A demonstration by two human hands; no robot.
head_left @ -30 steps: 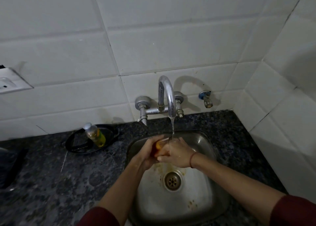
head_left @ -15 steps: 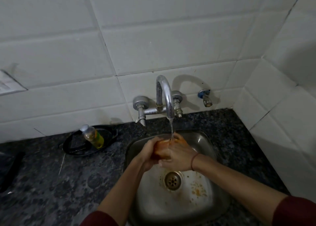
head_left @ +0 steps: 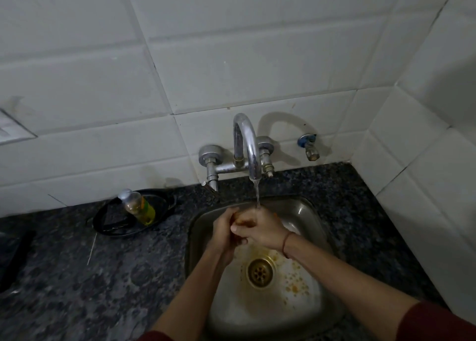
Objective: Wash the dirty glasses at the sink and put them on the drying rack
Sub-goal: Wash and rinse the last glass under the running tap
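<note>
Both hands are clasped together over the stainless steel sink point(head_left: 310, 218), directly under the thin stream of water point(head_left: 257, 196) falling from the curved chrome tap point(head_left: 246, 144). The left hand point(head_left: 225, 233) and the right hand point(head_left: 264, 227) curl their fingers round a small orange-tinted glass point(head_left: 239, 221). Only slivers of it show between the palms, so its long axis cannot be told.

The glass lies enclosed by both hands, the right hand's fingers lapping over the left. Orange residue dots the basin near the brass drain point(head_left: 260, 272). This looks like the rinsing step. No drying rack is in view, so which hand is nearer to it cannot be judged.
</note>
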